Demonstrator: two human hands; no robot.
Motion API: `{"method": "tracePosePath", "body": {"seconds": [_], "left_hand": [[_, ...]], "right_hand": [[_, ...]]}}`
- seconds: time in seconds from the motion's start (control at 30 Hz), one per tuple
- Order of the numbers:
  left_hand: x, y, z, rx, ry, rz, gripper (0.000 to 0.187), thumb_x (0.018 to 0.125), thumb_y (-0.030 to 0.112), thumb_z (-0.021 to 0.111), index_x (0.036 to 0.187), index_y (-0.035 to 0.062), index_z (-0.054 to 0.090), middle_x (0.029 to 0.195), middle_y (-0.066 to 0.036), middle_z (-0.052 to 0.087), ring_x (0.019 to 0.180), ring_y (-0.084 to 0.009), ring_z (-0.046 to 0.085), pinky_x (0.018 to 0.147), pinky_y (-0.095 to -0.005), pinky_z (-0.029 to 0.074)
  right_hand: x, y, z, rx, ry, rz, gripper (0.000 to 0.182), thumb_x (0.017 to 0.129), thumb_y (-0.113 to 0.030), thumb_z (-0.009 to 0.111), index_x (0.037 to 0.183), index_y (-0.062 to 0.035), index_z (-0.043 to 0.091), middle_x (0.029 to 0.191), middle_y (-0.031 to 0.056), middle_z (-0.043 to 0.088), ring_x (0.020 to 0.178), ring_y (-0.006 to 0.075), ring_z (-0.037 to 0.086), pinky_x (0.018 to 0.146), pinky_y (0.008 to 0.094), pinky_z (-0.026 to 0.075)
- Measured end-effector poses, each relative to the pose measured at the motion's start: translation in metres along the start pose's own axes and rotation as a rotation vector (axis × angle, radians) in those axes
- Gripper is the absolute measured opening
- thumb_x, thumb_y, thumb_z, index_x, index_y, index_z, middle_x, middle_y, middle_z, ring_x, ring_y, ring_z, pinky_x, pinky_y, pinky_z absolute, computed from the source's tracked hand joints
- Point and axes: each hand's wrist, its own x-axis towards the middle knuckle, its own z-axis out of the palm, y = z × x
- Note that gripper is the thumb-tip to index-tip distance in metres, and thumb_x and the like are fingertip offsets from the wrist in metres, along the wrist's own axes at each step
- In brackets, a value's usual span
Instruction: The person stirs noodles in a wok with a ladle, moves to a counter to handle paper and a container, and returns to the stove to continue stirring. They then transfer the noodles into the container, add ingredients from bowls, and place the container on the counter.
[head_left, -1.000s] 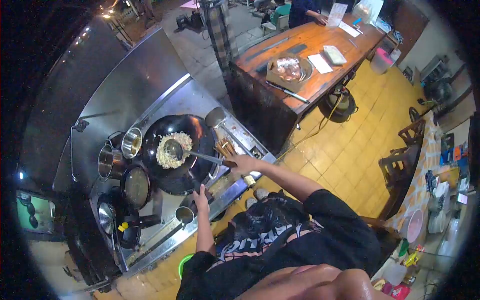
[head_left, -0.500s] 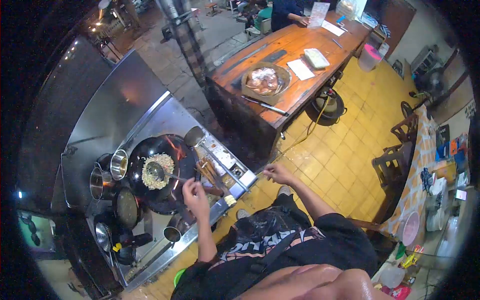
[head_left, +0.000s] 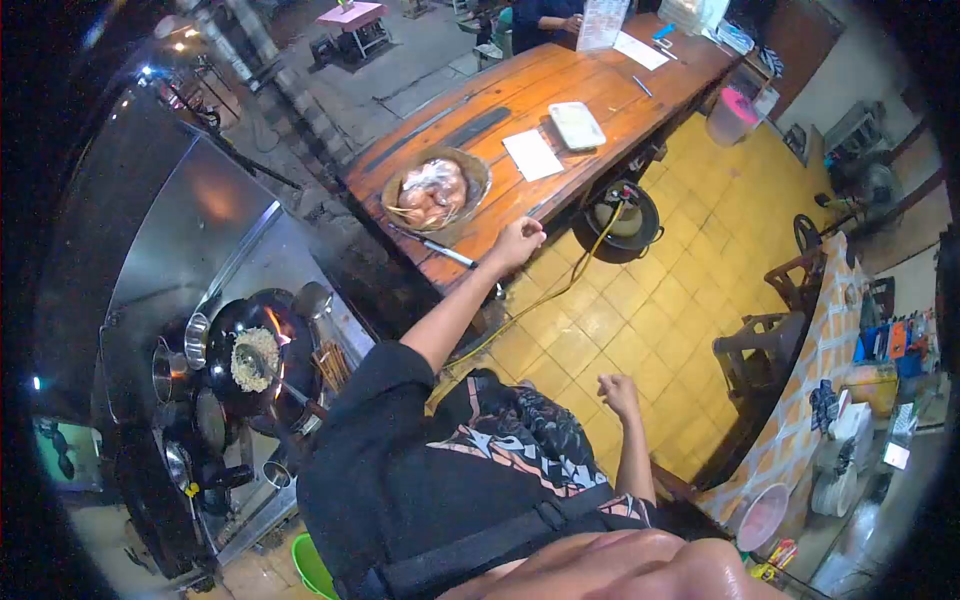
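Note:
My left hand (head_left: 518, 245) reaches forward beside the front edge of the wooden counter (head_left: 470, 262), fingers loosely bent and apart, with nothing visible in them. Low over the yellow tiles, my right hand (head_left: 618, 395) hangs with curled fingers and no object showing. On the stove at left, a wok (head_left: 228, 318) holds pale chopped food (head_left: 262, 345). A ladle (head_left: 290, 389) rests in that food, its handle leaning over the wok's rim, with neither hand on it. Flames show behind the wok. A basket (head_left: 470, 208) of plastic-covered brown, roundish items stands on the counter near my left hand.
Paper (head_left: 533, 155), a white box (head_left: 577, 126) and a pen (head_left: 642, 86) lie on the counter; a person's hand (head_left: 572, 24) is at its far end. A dark pan-like vessel (head_left: 640, 228) and yellow hose (head_left: 540, 305) lie on the floor. Stools (head_left: 760, 345) stand at right.
My body has turned rightward, away from the stove. My left hand has left the ladle's handle and swung out to the counter's edge; my right hand has dropped lower and to the right.

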Motion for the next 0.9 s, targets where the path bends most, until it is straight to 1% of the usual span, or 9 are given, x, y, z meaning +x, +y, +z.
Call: {"method": "tracePosePath", "body": {"seconds": [0.2,0.27,0.37,0.4,0.43,0.63,0.77,0.83,0.9], "left_hand": [[0.157,-0.05,0.007,0.353,0.311,-0.255,0.027,0.079,0.015,0.062,0.102,0.0015,0.059,0.092,-0.012,0.066,0.085,-0.0229,0.063,0.076,-0.0346,0.049],[0.201,-0.06,-0.008,0.466,0.424,-0.297,0.035,0.078,0.017,0.062,0.109,0.0023,0.057,0.105,-0.016,0.063,0.097,-0.0276,0.06,0.086,-0.0376,0.047],[0.227,-0.012,-0.026,0.684,0.433,-0.369,0.047,0.077,0.019,0.062,0.122,0.0058,0.052,0.125,-0.017,0.053,0.113,-0.0298,0.052,0.098,-0.0419,0.041],[0.266,-0.053,-0.034,0.832,0.4,-0.302,0.052,0.079,0.022,0.063,0.127,0.0101,0.048,0.128,-0.014,0.05,0.118,-0.0295,0.047,0.099,-0.0427,0.039],[0.275,-0.047,-0.037,0.822,0.401,-0.322,0.052,0.079,0.022,0.063,0.127,0.0101,0.048,0.128,-0.014,0.05,0.118,-0.0295,0.047,0.099,-0.0427,0.039],[0.305,-0.052,-0.044,0.999,0.244,-0.211,0.033,0.078,0.014,0.063,0.11,0.0078,0.056,0.118,-0.014,0.053,0.116,-0.0321,0.046,0.094,-0.0446,0.04],[0.274,-0.031,-0.059,0.695,0.191,-0.207,0.026,0.078,0.007,0.061,0.103,0.004,0.057,0.102,-0.019,0.059,0.1,-0.0374,0.055,0.085,-0.0458,0.043],[0.254,-0.057,-0.061,0.49,0.326,-0.096,0.025,0.078,0.008,0.061,0.102,0.0021,0.055,0.1,-0.021,0.059,0.096,-0.0372,0.057,0.082,-0.0444,0.044],[0.23,-0.026,-0.05,0.389,0.309,-0.156,0.024,0.079,0.009,0.061,0.102,0.0021,0.055,0.098,-0.022,0.06,0.098,-0.0354,0.058,0.083,-0.0426,0.045]], "right_hand": [[0.003,0.03,-0.036,0.401,0.264,0.214,0.024,0.087,-0.023,0.059,0.091,-0.0002,0.065,0.078,0.0097,0.065,0.064,0.0176,0.065,0.052,0.0314,0.05],[0.027,0.024,-0.053,0.368,0.208,0.142,0.025,0.088,-0.021,0.06,0.101,-0.0003,0.063,0.085,0.0097,0.066,0.064,0.013,0.063,0.05,0.0259,0.05],[0.115,-0.027,-0.083,-0.048,0.269,-0.246,0.029,0.086,-0.023,0.061,0.103,0.0004,0.062,0.09,0.0147,0.067,0.072,0.0236,0.066,0.06,0.0326,0.052],[0.137,-0.088,-0.1,-0.165,0.271,-0.386,0.031,0.086,-0.024,0.061,0.104,0.0006,0.062,0.093,0.0167,0.067,0.076,0.0277,0.067,0.066,0.0351,0.053],[0.17,-0.14,-0.112,-0.233,0.202,-0.413,0.032,0.084,-0.023,0.063,0.106,-0.0011,0.062,0.1,0.0202,0.065,0.093,0.0334,0.063,0.082,0.0395,0.049],[0.358,-0.32,-0.102,-0.353,0.132,-0.743,0.036,0.083,-0.018,0.057,0.115,-0.0016,0.054,0.111,0.022,0.058,0.103,0.0396,0.055,0.088,0.0455,0.044],[0.402,-0.335,-0.07,-0.134,0.299,-0.791,0.033,0.082,-0.009,0.054,0.114,-0.0013,0.051,0.104,0.0245,0.058,0.102,0.0402,0.053,0.086,0.047,0.043],[0.395,-0.334,-0.074,-0.104,0.075,-0.646,0.028,0.077,-0.002,0.057,0.105,-0.001,0.057,0.095,0.0232,0.058,0.097,0.0406,0.055,0.084,0.0448,0.044],[0.4,-0.306,-0.075,-0.036,0.297,-0.946,0.043,0.073,-0.006,0.067,0.115,-0.0058,0.058,0.096,0.0202,0.063,0.089,0.036,0.061,0.078,0.0425,0.047]]}}
